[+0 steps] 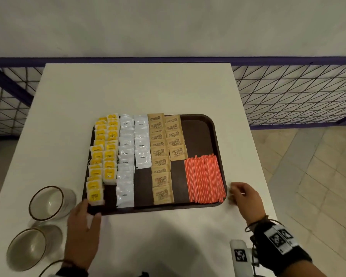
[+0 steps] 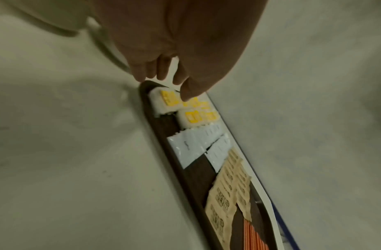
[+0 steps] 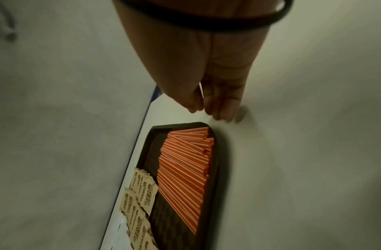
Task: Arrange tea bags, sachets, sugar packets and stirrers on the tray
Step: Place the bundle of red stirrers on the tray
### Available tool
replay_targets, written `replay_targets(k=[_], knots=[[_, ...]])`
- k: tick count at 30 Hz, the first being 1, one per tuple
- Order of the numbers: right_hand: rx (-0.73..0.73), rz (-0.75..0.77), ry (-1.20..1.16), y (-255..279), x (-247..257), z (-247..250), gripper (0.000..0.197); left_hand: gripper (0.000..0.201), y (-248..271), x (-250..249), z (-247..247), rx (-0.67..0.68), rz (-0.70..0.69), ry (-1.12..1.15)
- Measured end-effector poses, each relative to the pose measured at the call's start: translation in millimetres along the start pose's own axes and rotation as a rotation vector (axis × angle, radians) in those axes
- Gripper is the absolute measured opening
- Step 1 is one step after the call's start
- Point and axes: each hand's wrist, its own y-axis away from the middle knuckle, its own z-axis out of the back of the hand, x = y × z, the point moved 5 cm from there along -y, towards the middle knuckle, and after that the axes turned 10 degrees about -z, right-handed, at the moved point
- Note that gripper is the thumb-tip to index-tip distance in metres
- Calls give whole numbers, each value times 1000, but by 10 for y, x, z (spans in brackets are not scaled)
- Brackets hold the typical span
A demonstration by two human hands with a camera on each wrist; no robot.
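Observation:
A dark brown tray point(image 1: 198, 134) lies on the white table point(image 1: 138, 88). From left to right it carries yellow tea bags point(image 1: 104, 152), white coffee sachets point(image 1: 126, 156), brown sugar packets point(image 1: 160, 152) and, at the right front, orange stirrers point(image 1: 205, 178). My left hand point(image 1: 90, 210) is at the tray's near left corner. Its straight fingers point(image 2: 162, 74) touch the rim there, and the thumb rests by the nearest tea bag point(image 2: 169, 99). My right hand point(image 1: 236, 191) hangs just off the tray's near right corner, next to the stirrers point(image 3: 183, 165). Its fingers point(image 3: 219, 108) are loosely curled and hold nothing.
Two glass tumblers point(image 1: 50, 202) point(image 1: 30, 248) stand left of the tray, close to my left hand. A purple-framed mesh fence point(image 1: 288, 92) runs behind the table. The table's right edge drops to a tiled floor point(image 1: 318, 176).

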Motion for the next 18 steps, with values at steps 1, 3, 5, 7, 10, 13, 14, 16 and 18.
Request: replay_targets(k=[1,3,5,7,10,13,14,16,18], knots=[[37,-50,-56,32,-60,-35,14,47,62,81,-6,-1,65,65],[96,-118,-152,104,-122,-104,16,50,146,246,-60,-9,189,220],[129,-159,-235,164,-144,-160,17,49,161,369,-147,-47,304,472],[132,-177,-276,186,-164,-187,17,43,129,427,-225,-87,395,666],[140,-198,-289,194,-187,-205,14,33,53,481,-297,-132,494,840],[149,-234,-344,220,-171,-204,15,28,9,446,-348,-129,582,954],[150,-242,-365,230,-162,-200,16,24,6,431,-351,-134,609,967],[141,-242,-371,232,-155,-194,16,19,-9,411,-342,-133,628,987],[112,-223,-335,213,-152,-185,15,18,-25,397,-336,-125,634,1007]])
